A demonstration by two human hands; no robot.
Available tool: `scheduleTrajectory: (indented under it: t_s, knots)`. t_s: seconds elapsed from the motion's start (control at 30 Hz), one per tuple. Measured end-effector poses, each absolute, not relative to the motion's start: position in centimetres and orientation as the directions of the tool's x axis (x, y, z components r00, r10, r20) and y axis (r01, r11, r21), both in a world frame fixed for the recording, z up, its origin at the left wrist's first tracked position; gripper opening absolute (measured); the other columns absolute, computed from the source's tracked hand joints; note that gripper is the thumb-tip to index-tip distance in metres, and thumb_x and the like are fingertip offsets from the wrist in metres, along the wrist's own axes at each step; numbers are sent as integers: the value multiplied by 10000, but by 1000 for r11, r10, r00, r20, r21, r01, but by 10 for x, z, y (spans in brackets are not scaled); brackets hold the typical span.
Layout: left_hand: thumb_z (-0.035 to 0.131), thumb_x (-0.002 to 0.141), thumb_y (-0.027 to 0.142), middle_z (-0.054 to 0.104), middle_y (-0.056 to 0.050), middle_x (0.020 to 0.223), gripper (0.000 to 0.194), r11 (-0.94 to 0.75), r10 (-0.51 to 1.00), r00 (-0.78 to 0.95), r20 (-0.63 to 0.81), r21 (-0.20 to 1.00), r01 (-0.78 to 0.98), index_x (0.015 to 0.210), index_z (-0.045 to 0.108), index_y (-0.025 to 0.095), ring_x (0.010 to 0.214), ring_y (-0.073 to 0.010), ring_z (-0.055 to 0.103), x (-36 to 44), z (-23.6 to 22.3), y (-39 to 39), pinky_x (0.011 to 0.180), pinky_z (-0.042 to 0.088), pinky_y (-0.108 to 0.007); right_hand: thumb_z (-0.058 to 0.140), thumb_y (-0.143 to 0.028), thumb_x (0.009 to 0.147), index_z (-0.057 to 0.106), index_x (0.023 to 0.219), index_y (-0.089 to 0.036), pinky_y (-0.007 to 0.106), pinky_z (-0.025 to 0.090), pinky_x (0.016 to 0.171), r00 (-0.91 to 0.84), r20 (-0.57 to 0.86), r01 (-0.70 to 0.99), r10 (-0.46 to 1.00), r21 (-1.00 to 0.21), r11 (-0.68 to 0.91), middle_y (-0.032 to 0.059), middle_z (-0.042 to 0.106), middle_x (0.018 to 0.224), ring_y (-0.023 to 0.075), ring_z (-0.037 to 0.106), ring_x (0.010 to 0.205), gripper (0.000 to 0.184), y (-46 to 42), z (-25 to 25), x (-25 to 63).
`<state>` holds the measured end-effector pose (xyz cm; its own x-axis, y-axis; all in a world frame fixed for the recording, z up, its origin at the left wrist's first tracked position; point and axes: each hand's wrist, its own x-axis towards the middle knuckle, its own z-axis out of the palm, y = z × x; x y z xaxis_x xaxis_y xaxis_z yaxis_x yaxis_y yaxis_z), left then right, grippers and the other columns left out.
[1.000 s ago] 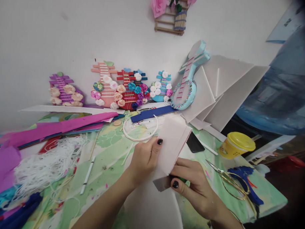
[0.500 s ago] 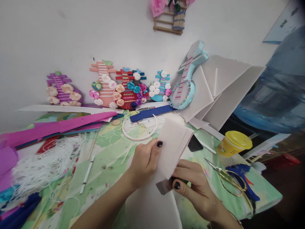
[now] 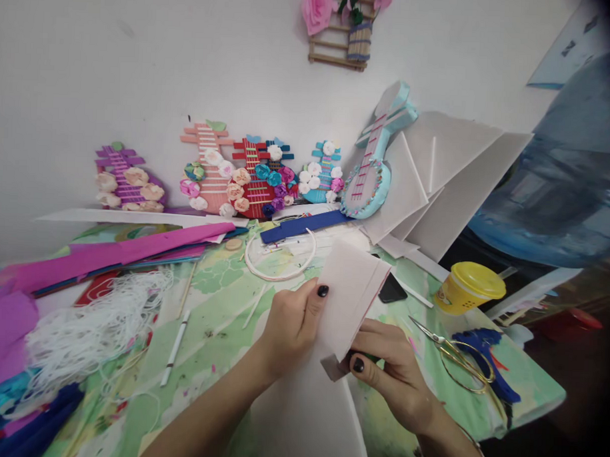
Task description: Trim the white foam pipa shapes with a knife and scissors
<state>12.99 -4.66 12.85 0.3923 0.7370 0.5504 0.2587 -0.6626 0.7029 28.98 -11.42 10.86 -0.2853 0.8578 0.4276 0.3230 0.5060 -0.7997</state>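
My left hand (image 3: 292,325) is closed round the near-left edge of a white foam board piece (image 3: 350,290), its thumb flat on the face. The piece is tilted upright, with a line running along its right side and a reddish edge. In my right hand (image 3: 390,368) is a utility knife, mostly hidden by the fingers. Its wide grey blade (image 3: 334,368) sticks out to the left at the lower corner of the piece. Whether the blade is in the foam I cannot tell. Below both hands lies a larger white foam sheet (image 3: 311,425).
Gold-handled scissors (image 3: 463,357) and a yellow tub (image 3: 470,287) stand on the right, near a black phone (image 3: 391,289). White string (image 3: 101,321) and pink crepe paper (image 3: 119,252) lie left. Decorated paper guitars (image 3: 257,177) lean on the wall, with foam boards (image 3: 451,173) beside them.
The foam piece and both hands have shifted slightly to the right. The knife blade has moved a little up and right along the lower corner.
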Motion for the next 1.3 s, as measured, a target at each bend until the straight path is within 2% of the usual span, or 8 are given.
scheduleTrajectory:
  t_s: [0.53,0.77,1.07,1.3]
  knots:
    - [308,919,262,342,61,503,298,-649,748,389,538,715,260,639,380,189,429,-74,320,133,123,-48,466,238,-236,464,-402,863,643,712,-163,282,337,577,-260,442,261,859,-824,503,38,541,638,150,488,621,335,-112,98,295]
    - [308,916,256,329,65,488,287,-653,754,367,545,680,332,645,379,193,414,-77,312,133,121,-48,465,232,-239,470,-376,864,652,736,-163,277,349,580,-266,464,232,845,-820,524,40,565,655,147,505,627,308,-110,101,293]
    - [285,920,292,329,65,483,322,-624,779,360,514,695,357,624,363,195,418,-81,307,132,123,-45,467,233,-238,462,-391,866,656,747,-159,290,367,598,-256,441,271,860,-821,502,45,530,660,153,474,628,325,-108,99,289]
    - [265,919,327,374,56,498,320,-618,778,428,459,682,392,703,450,181,433,-85,355,134,116,-40,478,243,-240,434,-328,890,631,747,-156,272,350,622,-321,446,268,836,-803,532,48,558,740,149,496,698,298,-109,110,284]
